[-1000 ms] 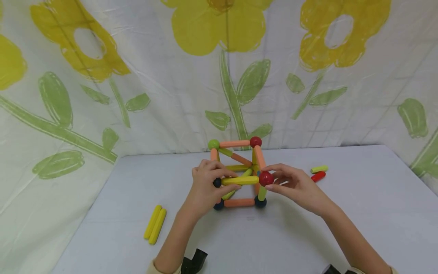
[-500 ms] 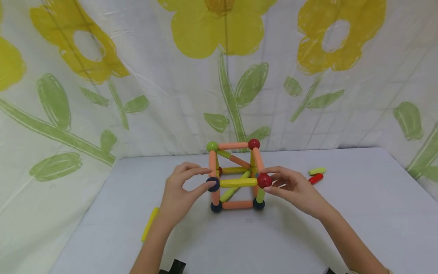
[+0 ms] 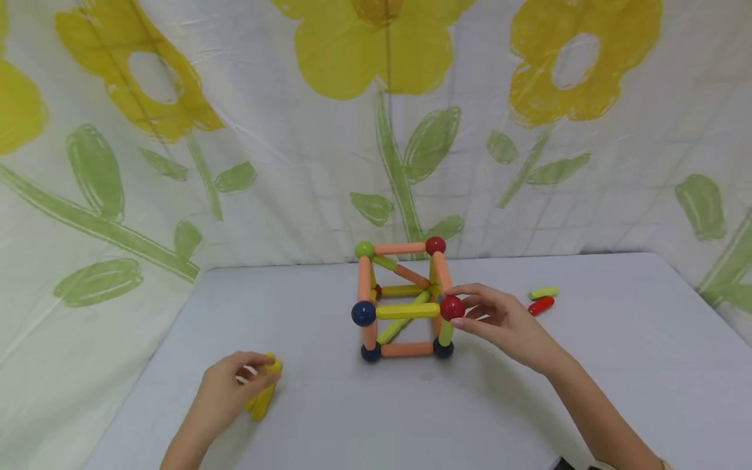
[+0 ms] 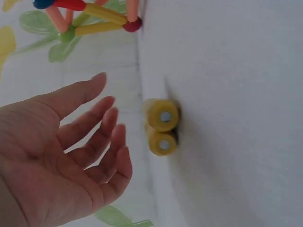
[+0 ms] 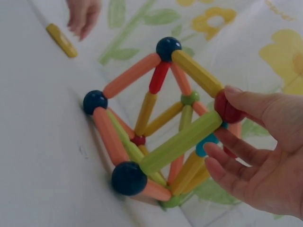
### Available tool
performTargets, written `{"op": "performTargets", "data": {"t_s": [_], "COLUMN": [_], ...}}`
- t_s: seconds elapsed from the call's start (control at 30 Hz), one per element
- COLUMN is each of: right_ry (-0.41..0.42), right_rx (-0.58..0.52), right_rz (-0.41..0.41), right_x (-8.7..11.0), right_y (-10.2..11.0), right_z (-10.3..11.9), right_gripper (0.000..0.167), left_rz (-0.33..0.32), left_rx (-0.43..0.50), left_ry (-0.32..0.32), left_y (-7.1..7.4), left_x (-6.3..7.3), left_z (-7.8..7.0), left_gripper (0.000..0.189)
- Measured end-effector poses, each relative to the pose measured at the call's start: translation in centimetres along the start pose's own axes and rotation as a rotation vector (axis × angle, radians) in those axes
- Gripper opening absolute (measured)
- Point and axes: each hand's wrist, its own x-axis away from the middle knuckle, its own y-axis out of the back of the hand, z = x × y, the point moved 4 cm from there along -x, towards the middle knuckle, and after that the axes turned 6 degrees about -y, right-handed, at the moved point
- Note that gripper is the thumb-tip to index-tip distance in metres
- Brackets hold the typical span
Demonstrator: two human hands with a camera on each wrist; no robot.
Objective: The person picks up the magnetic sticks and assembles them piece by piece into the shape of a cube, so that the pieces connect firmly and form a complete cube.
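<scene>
A cube-shaped frame of magnetic rods and balls stands mid-table. At its front top right corner, my right hand (image 3: 502, 320) pinches a red ball (image 3: 452, 307) between thumb and fingers; the right wrist view shows this grip closely. A yellow rod (image 3: 408, 311) joins that ball to a dark blue ball (image 3: 363, 313) on the left. Over two loose yellow rods (image 3: 262, 401), my left hand (image 3: 232, 391) hovers with loosely curved fingers. In the left wrist view those yellow rods (image 4: 163, 116) lie side by side, apart from the fingers, metal ends toward the camera.
To the right of the frame lie a short lime rod (image 3: 543, 293) and a short red rod (image 3: 541, 305). A flower-printed curtain (image 3: 294, 163) hangs behind the white table (image 3: 352, 418). Slanting rods, among them a lime rod (image 3: 402, 323), cross inside the frame.
My left hand has let go of the frame's front left ball and moved left and nearer, to the loose yellow rods. My right hand still holds the red ball.
</scene>
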Motion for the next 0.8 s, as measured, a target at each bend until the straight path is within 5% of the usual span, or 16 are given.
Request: {"op": "performTargets", "data": {"t_s": [0.13, 0.33, 0.5, 0.8], "right_ry": [-0.004, 0.005, 0.003, -0.018], "right_rx": [-0.004, -0.006, -0.006, -0.004], "right_rz": [0.000, 0.002, 0.000, -0.004], "right_x": [-0.1, -0.1, -0.2, -0.1], "right_y": [0.1, 0.1, 0.0, 0.1], "right_z": [0.0, -0.3, -0.4, -0.4], "right_gripper": [0.039, 0.038, 0.038, 0.039], "left_rz": [0.102, 0.088, 0.063, 0.121], "left_rx": [-0.077, -0.134, -0.059, 0.001], "left_ry": [0.035, -0.017, -0.010, -0.041], "left_y": [-1.2, -1.9, -2.3, -3.4], "left_x": [0.0, -0.5, -0.2, 0.2], "left_z": [1.3, 0.7, 0.2, -0.2], "left_gripper": [0.025, 0.031, 0.039, 0.038]}}
